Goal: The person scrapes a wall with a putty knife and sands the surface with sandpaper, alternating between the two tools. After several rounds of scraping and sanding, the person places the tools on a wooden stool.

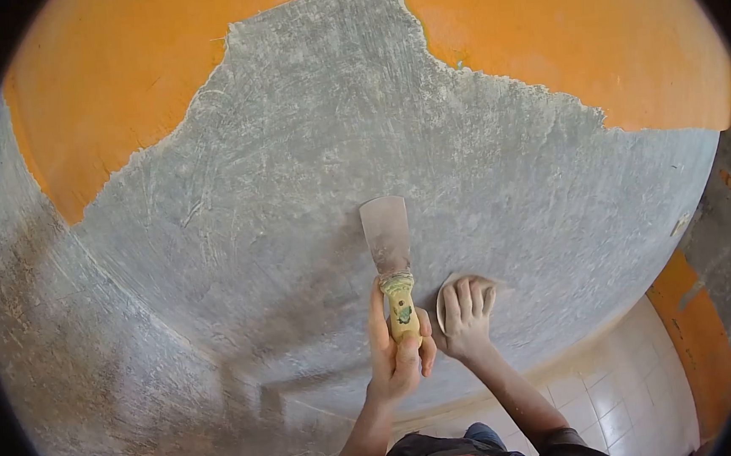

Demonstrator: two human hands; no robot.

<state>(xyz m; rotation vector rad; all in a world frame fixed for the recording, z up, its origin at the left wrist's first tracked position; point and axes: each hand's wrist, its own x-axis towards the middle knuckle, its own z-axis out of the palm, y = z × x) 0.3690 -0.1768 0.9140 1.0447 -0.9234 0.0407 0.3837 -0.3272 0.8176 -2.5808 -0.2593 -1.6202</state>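
Observation:
My left hand (400, 357) is wrapped around the yellowish, worn handle of a putty knife (386, 235), its wide metal blade pointing up in front of the grey wall (293, 165). Lower and to the right, my right hand (468, 314) presses a pale piece of sandpaper (441, 307) against the wall, fingers bent over it. Most of the sandpaper is hidden under the palm and fingers; only its light edge shows at the left and top.
Orange paint (537, 21) with a ragged edge covers the upper wall. Another grey wall (94, 349) meets this one at a corner on the left. Light floor tiles (597, 390) lie below right, beside a low orange patch (685, 316). My shadow falls left of my hands.

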